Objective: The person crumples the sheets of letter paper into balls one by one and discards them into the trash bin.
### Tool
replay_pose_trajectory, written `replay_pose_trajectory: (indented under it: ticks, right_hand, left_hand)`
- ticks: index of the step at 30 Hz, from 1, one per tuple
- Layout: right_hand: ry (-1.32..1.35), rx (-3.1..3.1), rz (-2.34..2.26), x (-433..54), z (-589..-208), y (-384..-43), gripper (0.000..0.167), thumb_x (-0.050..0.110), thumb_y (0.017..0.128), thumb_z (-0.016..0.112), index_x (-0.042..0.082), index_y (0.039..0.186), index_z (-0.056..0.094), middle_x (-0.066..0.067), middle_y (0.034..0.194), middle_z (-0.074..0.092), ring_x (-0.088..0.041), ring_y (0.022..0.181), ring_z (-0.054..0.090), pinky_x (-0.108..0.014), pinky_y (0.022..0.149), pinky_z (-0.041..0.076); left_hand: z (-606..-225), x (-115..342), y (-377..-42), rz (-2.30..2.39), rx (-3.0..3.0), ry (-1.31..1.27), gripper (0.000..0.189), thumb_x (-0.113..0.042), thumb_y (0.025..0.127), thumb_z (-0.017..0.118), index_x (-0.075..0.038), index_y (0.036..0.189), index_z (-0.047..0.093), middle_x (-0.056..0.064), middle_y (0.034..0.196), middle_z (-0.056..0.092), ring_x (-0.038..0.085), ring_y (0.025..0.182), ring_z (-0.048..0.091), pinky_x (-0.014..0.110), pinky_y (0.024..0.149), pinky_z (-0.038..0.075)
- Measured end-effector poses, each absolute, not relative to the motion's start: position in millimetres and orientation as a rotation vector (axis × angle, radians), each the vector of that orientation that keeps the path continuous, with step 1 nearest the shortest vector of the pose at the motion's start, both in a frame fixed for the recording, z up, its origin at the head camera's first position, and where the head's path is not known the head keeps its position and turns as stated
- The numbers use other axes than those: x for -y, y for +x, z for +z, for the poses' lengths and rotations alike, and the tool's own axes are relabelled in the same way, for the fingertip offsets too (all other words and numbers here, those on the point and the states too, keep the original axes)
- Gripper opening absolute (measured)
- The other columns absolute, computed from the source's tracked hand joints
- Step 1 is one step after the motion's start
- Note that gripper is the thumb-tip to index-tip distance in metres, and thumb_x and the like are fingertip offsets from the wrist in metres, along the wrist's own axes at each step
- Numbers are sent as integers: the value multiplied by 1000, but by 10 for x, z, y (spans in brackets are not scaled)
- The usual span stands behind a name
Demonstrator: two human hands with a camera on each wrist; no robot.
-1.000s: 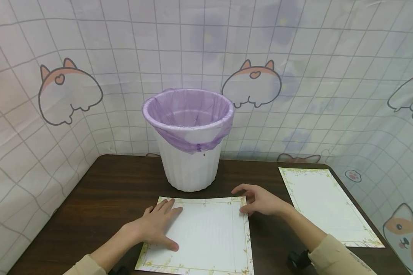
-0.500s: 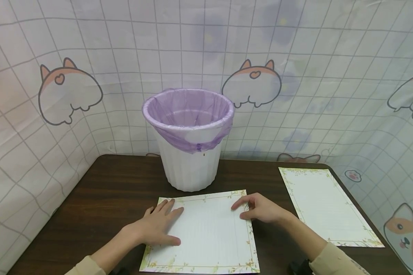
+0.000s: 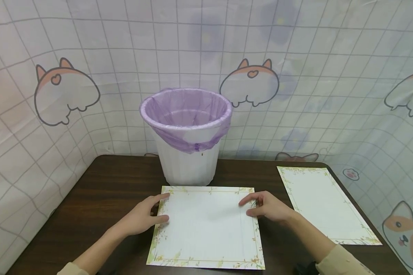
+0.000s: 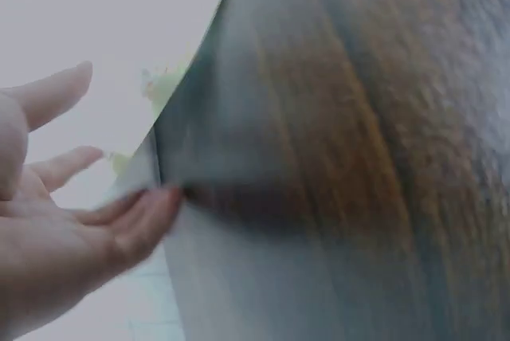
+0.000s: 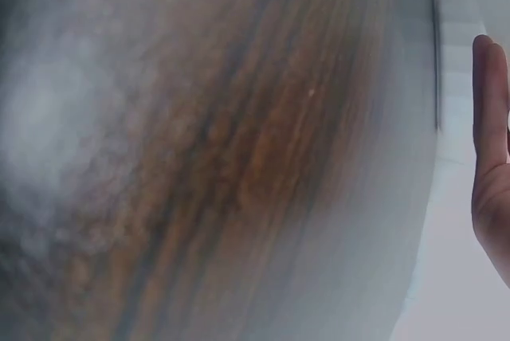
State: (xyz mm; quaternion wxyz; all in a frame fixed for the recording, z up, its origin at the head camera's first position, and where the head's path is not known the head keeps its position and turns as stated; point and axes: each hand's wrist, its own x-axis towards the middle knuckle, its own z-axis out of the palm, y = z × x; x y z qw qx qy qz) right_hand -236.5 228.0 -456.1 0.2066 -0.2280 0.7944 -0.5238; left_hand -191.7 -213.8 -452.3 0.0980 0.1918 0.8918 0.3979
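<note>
A lined sheet of paper (image 3: 206,229) with a floral border lies in front of me in the head view, its top edge reaching the foot of the bin. My left hand (image 3: 142,215) grips its left edge, thumb and index finger on the face, other fingers hidden or beneath. At the right edge my right hand (image 3: 270,206) pinches the sheet near its upper corner. The left wrist view has the left hand (image 4: 88,197) beside the paper's raised edge. Only part of the right hand (image 5: 494,142) shows in the right wrist view.
A white bin (image 3: 187,164) with a purple liner bag (image 3: 192,141) stands behind the sheet. A second bordered sheet (image 3: 327,202) lies on the right of the dark wooden table (image 3: 117,183). A patterned curtain (image 3: 179,46) surrounds the back and sides.
The sheet's right corner rises first, then the sheet shifts right and toward the bin. My left hand goes from lying flat on it to gripping its left edge; the right hand moves slightly right.
</note>
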Motion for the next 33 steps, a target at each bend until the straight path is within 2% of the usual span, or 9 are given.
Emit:
replay_pose_trajectory:
  ticks: [5, 10, 14, 18, 19, 21, 24, 28, 33]
  right_hand:
    - [-625, -2204, -1476, -2319, -4570, -2372, 30, 5, 91, 76, 2, 121, 72, 4, 60, 38, -10, 58, 35, -34, 75, 53]
    - [-607, -2165, -1537, -2349, -4585, -2392, 30, 5, 92, 76, 0, 120, 71, 2, 67, 42, -9, 58, 34, -29, 69, 49]
    - [-602, -2123, -1585, -2375, -4590, -2410, 34, 6, 94, 74, -2, 126, 67, 3, 75, 47, -8, 56, 33, -28, 69, 47]
    - [-608, -2095, -1610, -2400, -4595, -2419, 45, 7, 97, 70, 1, 140, 56, 3, 83, 52, -11, 64, 42, -30, 71, 49]
    - [-597, -2081, -1625, -2409, -4599, -2421, 49, 6, 98, 69, 3, 144, 52, 1, 85, 56, -13, 67, 47, -31, 72, 51]
    - [-571, -2039, -1669, -2427, -4612, -2425, 55, 5, 101, 65, 5, 151, 43, -8, 108, 64, -17, 80, 59, -35, 75, 55]
    - [-517, -1961, -1756, -2455, -4627, -2427, 63, 1, 104, 58, 5, 159, 28, -22, 140, 54, -25, 96, 66, -42, 78, 60]
    - [-490, -1918, -1827, -2487, -4640, -2421, 69, -2, 104, 54, 4, 162, 17, -31, 148, 41, -28, 103, 66, -48, 80, 60]
    - [-547, -1866, -1831, -2510, -4675, -2428, 61, -5, 99, 61, -6, 152, 31, -23, 142, 48, -28, 107, 67, -47, 84, 59]
  left_hand:
    - [-4480, 2258, -1945, 1519, -2342, 525, 57, -19, 96, 75, 0, 146, 53, 21, 144, 54, 34, 118, 60, 47, 97, 50]
    - [-4472, 2323, -1938, 1699, -2146, 483, 59, -11, 93, 77, 4, 145, 52, 21, 145, 54, 28, 101, 69, 40, 100, 48]
    - [-4474, 2328, -1937, 1729, -2119, 495, 62, -9, 91, 79, 5, 145, 51, 20, 114, 71, 24, 91, 70, 37, 99, 49]
    - [-4483, 2322, -1939, 1723, -2142, 517, 62, -8, 90, 79, 6, 145, 52, 21, 91, 73, 23, 87, 70, 37, 98, 49]
    - [-4485, 2320, -1939, 1725, -2144, 517, 62, -7, 90, 79, 6, 145, 52, 21, 90, 73, 23, 87, 70, 37, 99, 49]
    - [-4488, 2320, -1938, 1723, -2153, 514, 62, -7, 90, 79, 6, 144, 52, 21, 89, 73, 22, 86, 70, 38, 99, 49]
    - [-4488, 2322, -1935, 1731, -2156, 490, 63, -6, 89, 80, 7, 144, 52, 23, 88, 72, 22, 83, 69, 36, 98, 49]
    - [-4481, 2323, -1926, 1739, -2163, 453, 63, -6, 88, 81, 8, 143, 52, 23, 94, 72, 21, 82, 68, 30, 94, 50]
    - [-4476, 2301, -1919, 1740, -2168, 435, 63, -5, 88, 81, 9, 142, 53, 23, 100, 71, 22, 84, 69, 28, 92, 50]
